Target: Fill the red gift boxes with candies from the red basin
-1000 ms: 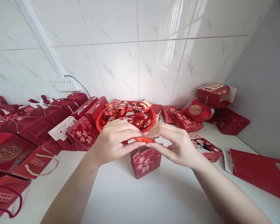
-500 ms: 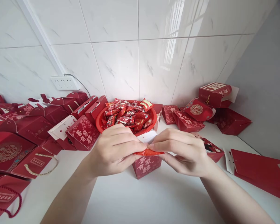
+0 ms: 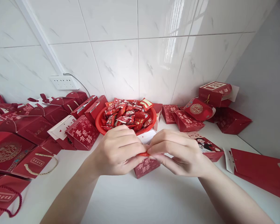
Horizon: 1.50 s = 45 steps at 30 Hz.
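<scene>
Above the front of a small red gift box with pale printed characters, my two hands meet fingertip to fingertip. My left hand is closed in a pinch on a small, shiny red wrapped candy. From the other side my right hand pinches the same candy, fingers curled. Most of the candy is hidden by the fingers. The box stands upright on the white table, its white flap raised behind the hands. Just beyond is a red basin heaped with red-wrapped candies.
Many red gift boxes crowd the left side, some with rope handles. More boxes are piled at the back right, and a large flat red one lies at the right edge. A power strip is on the tiled wall.
Both hands have closed further over the red candy, so less of it shows. My right hand has shifted slightly left. The gift box and basin stay in place.
</scene>
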Each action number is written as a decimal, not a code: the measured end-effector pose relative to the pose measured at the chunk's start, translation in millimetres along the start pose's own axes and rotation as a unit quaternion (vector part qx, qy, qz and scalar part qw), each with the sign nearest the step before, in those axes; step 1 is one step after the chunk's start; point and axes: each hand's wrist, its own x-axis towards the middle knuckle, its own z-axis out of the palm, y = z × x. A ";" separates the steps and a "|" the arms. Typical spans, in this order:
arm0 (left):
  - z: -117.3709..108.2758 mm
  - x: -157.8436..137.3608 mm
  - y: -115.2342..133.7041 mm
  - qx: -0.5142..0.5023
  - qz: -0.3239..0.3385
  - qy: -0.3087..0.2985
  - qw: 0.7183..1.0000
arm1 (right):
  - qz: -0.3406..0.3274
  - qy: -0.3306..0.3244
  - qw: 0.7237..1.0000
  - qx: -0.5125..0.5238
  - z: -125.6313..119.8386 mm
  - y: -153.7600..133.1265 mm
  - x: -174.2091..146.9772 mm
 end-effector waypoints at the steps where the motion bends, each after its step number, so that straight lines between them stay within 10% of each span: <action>1: 0.4 0.0 -0.3 0.000 0.003 -0.003 1.000 | -0.004 -0.002 1.000 -0.004 -0.3 0.3 0.2; 26: -2.9 0.3 -3.5 0.048 0.026 0.016 0.998 | 0.023 -0.018 0.999 -0.041 -14.5 2.9 -1.3; 30: -7.4 2.9 -0.1 -0.013 -0.071 0.001 0.997 | -0.024 0.008 0.994 -0.103 -16.4 0.9 0.8; 35: -15.6 8.5 4.1 -0.278 -0.366 -0.114 0.881 | -0.103 0.043 0.976 -0.187 -19.5 -4.8 3.5; 39: -10.7 10.1 1.4 -0.464 -0.406 -0.089 0.782 | -0.101 0.040 0.966 -0.233 -19.5 -5.8 1.9; 45: -0.2 8.2 -4.3 -0.426 -0.394 -0.012 0.814 | -0.013 0.001 0.982 -0.187 -17.0 -4.0 2.9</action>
